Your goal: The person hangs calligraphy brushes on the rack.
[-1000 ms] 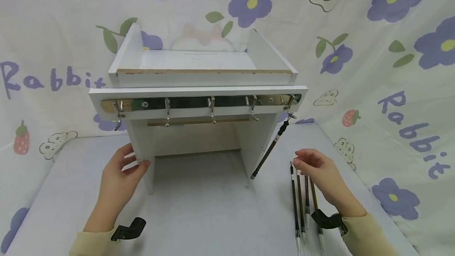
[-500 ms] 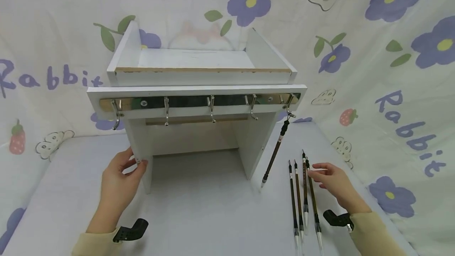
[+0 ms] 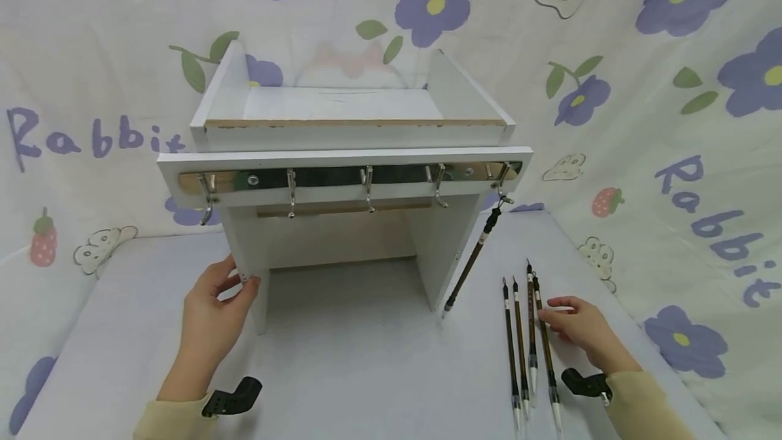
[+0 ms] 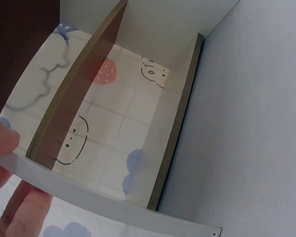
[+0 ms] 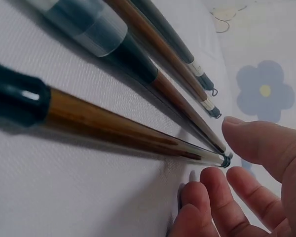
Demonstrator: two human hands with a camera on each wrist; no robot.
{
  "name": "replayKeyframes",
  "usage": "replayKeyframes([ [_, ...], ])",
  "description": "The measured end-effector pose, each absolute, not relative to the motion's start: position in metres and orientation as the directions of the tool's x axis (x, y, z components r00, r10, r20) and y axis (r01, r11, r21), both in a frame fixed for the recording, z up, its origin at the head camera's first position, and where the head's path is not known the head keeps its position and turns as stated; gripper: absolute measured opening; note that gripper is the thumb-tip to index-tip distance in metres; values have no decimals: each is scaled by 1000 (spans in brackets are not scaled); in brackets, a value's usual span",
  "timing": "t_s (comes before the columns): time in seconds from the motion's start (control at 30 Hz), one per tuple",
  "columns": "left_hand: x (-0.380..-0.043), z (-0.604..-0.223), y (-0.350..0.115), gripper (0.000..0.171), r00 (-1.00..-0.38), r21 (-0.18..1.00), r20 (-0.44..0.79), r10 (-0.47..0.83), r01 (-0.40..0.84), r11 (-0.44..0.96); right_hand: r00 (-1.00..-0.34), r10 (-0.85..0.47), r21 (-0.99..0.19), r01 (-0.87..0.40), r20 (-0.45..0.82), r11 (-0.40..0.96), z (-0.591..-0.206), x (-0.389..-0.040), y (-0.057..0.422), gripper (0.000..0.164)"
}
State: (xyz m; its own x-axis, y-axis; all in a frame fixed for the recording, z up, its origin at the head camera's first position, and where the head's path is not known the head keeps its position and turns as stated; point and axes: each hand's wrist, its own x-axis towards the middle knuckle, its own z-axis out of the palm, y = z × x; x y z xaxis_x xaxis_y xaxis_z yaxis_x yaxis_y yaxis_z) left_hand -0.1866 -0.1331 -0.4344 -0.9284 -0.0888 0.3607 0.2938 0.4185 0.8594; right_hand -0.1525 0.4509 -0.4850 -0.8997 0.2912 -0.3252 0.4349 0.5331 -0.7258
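In the head view, a white shelf (image 3: 366, 138) stands on the table, with a strip of metal hooks (image 3: 391, 176) along its front. One writing brush (image 3: 473, 260) hangs tip down by its loop from the rightmost hook. My left hand (image 3: 214, 311) grips the front edge of the shelf's left side panel (image 4: 103, 197), thumb on one face and fingers on the other. Several more brushes (image 3: 519, 338) with clear caps lie side by side on the table at the right. Beside the rightmost brush (image 5: 103, 121) is my right hand (image 3: 577, 328), thumb and fingers apart with nothing held between them.
Behind and to the right hangs a white cloth (image 3: 489, 80) printed with purple flowers. A pale sheet covers the table (image 3: 366, 372). The shelf's right side panel (image 3: 442, 250) rises close to the hanging brush.
My right hand has moved from over the brushes' loop ends rightward and nearer, beside the rightmost brush. The hanging brush has swung on its hook. My left hand keeps its grip.
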Motion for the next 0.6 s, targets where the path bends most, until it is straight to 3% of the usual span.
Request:
replayKeyframes([
  [0.6,-186,-435,-133,47,-932,863,350,-96,280,421,-900,331,-640,435,-284,633,-493,-156,443,56],
])
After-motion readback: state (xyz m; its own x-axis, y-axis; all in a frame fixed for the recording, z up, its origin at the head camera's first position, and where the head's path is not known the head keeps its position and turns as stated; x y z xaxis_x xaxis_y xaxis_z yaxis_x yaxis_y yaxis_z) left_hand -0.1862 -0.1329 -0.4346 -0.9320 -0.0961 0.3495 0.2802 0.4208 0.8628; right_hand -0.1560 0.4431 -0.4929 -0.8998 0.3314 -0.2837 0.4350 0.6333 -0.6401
